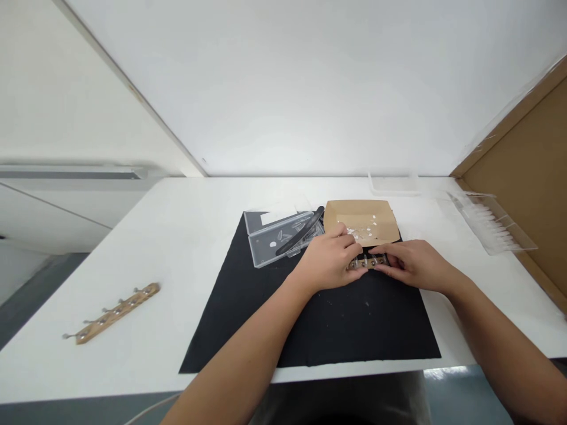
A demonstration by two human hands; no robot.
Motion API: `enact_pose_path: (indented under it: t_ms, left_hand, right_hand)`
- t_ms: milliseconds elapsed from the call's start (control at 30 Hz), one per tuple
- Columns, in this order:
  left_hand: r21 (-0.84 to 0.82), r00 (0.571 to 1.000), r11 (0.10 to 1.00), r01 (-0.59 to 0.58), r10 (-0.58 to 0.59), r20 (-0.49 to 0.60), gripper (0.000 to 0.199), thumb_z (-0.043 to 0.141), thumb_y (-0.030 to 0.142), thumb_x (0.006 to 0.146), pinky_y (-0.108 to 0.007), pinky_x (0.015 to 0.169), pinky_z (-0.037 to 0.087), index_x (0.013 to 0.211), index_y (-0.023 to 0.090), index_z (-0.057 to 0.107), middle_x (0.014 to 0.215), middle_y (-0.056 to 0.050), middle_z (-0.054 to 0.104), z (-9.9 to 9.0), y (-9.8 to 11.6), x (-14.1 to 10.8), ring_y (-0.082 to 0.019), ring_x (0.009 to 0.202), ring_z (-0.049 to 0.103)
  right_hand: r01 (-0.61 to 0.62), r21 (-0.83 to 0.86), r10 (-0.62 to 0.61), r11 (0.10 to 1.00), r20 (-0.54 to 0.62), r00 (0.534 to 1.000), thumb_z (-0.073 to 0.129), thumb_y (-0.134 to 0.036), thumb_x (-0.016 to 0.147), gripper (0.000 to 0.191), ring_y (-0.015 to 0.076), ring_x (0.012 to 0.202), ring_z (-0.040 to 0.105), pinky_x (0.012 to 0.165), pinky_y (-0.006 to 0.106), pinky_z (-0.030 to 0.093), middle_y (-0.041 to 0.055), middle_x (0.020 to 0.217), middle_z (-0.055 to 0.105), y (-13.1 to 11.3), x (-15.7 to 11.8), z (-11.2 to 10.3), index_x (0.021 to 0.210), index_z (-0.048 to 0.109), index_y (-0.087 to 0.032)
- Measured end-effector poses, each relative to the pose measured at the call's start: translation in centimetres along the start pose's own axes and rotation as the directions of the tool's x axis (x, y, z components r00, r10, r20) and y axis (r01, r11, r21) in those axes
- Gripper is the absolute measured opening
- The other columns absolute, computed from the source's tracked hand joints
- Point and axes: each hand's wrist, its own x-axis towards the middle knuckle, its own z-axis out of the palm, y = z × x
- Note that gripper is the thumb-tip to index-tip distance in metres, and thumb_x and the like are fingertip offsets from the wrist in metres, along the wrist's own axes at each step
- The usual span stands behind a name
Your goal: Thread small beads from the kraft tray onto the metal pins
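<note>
Both of my hands are at a small wooden strip [368,262] on the black mat [332,324]. Several clear nail tips stand on metal holders along it. My left hand [334,260] closes its fingers round the strip's left end. At the right end, my right hand [405,262] pinches with thumb and fingers around a clear tip. Just behind my hands lies a brown paper tray [358,208] with small white and clear bits in it. An open clear plastic case [261,251] with clear tips and a black nail file [301,232] across it lies to the left.
A second wooden strip [117,313] with metal holders lies on the white table [168,236] at the left. Clear plastic trays [496,224] with pale tips are at the right, beside a cardboard panel [527,159]. A clear container [393,184] stands near the wall.
</note>
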Motion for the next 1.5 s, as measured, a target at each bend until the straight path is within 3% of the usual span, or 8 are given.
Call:
enact_pose_path:
  t_ms: [233, 433, 667, 767, 867, 967, 1133, 1500]
  left_hand:
    - [0.012, 1.0, 1.0, 0.012, -0.012, 0.006, 0.034, 0.073, 0.052, 0.093, -0.034, 0.068, 0.048, 0.095, 0.019, 0.073, 0.081, -0.005, 0.071, 0.2, -0.1, -0.1, -0.025, 0.088, 0.061]
    - [0.06, 0.999, 0.998, -0.033, 0.032, 0.027, 0.053, 0.072, 0.07, 0.089, -0.036, 0.07, 0.048, 0.095, 0.017, 0.072, 0.082, -0.007, 0.07, -0.2, -0.7, -0.1, -0.027, 0.09, 0.061]
    - [0.124, 0.997, 0.99, -0.064, 0.06, 0.04, 0.056, 0.073, 0.071, 0.088, -0.034, 0.065, 0.045, 0.098, 0.016, 0.07, 0.075, -0.006, 0.07, -0.5, -1.3, -0.4, -0.027, 0.088, 0.061]
    - [0.125, 0.997, 0.99, -0.059, 0.066, -0.049, 0.056, 0.068, 0.071, 0.092, -0.033, 0.064, 0.046, 0.1, 0.016, 0.07, 0.074, -0.006, 0.07, -0.6, -1.3, -0.4, -0.026, 0.086, 0.061]
    - [0.119, 0.979, 0.992, 0.032, -0.007, -0.202, 0.033, 0.063, 0.049, 0.102, -0.032, 0.066, 0.048, 0.095, 0.018, 0.069, 0.071, -0.004, 0.069, -0.5, -1.1, -0.2, -0.022, 0.082, 0.062]
    - [0.118, 0.943, 0.983, 0.139, -0.095, -0.318, 0.021, 0.058, 0.028, 0.104, -0.03, 0.065, 0.047, 0.086, 0.02, 0.065, 0.067, -0.002, 0.067, -0.3, -1.1, 0.0, -0.02, 0.078, 0.061]
    - [0.122, 0.86, 0.953, 0.276, -0.188, -0.475, 0.011, 0.059, 0.023, 0.103, -0.029, 0.06, 0.043, 0.093, 0.02, 0.064, 0.067, -0.001, 0.067, 0.1, -1.1, 0.2, -0.019, 0.076, 0.061]
    - [0.024, 0.82, 0.924, 0.383, -0.327, -0.469, 0.02, 0.043, 0.022, 0.11, -0.029, 0.062, 0.047, 0.103, 0.018, 0.061, 0.072, -0.004, 0.067, 0.3, -0.8, 0.2, -0.021, 0.084, 0.064]
  right_hand:
    - [-0.013, 0.006, 0.013, 1.0, 0.017, 1.0, 0.059, -0.049, 0.104, 0.035, 0.0149, 0.064, 0.062, 0.061, 0.027, 0.039, -0.0038, 0.071, 0.068, -0.2, 0.1, -0.1, 0.132, 0.067, -0.029]
    - [-0.021, -0.007, 0.021, 1.0, 0.025, 0.999, 0.06, -0.048, 0.104, 0.033, 0.015, 0.064, 0.063, 0.062, 0.027, 0.038, -0.0037, 0.072, 0.068, -0.2, 0.1, -0.2, 0.131, 0.066, -0.029]
    - [-0.011, -0.004, 0.011, 1.0, 0.014, 1.0, 0.059, -0.048, 0.104, 0.035, 0.0147, 0.064, 0.063, 0.062, 0.027, 0.038, -0.0031, 0.072, 0.068, -0.1, 0.1, -0.1, 0.132, 0.066, -0.028]
    - [-0.016, 0.007, 0.016, 1.0, 0.019, 1.0, 0.059, -0.048, 0.104, 0.035, 0.0142, 0.063, 0.062, 0.062, 0.027, 0.039, -0.0038, 0.071, 0.068, -0.1, 0.1, -0.1, 0.132, 0.067, -0.029]
    - [-0.013, 0.013, 0.012, 1.0, 0.019, 1.0, 0.058, -0.049, 0.104, 0.035, 0.014, 0.063, 0.062, 0.062, 0.027, 0.039, -0.004, 0.071, 0.068, 0.0, 0.0, -0.2, 0.132, 0.067, -0.029]
    - [-0.007, 0.009, 0.007, 1.0, 0.015, 1.0, 0.058, -0.049, 0.104, 0.035, 0.0142, 0.063, 0.062, 0.062, 0.027, 0.039, -0.0039, 0.071, 0.068, 0.0, 0.0, -0.1, 0.132, 0.067, -0.029]
    - [-0.006, 0.003, 0.006, 1.0, 0.019, 1.0, 0.059, -0.049, 0.104, 0.035, 0.014, 0.062, 0.061, 0.061, 0.027, 0.038, -0.004, 0.071, 0.068, 0.0, 0.0, -0.2, 0.132, 0.066, -0.029]
    - [-0.113, -0.04, 0.116, 0.993, 0.086, 0.99, 0.074, -0.053, 0.092, 0.04, 0.0147, 0.06, 0.062, 0.058, 0.028, 0.035, -0.005, 0.07, 0.068, 0.9, -0.4, -1.6, 0.124, 0.069, -0.029]
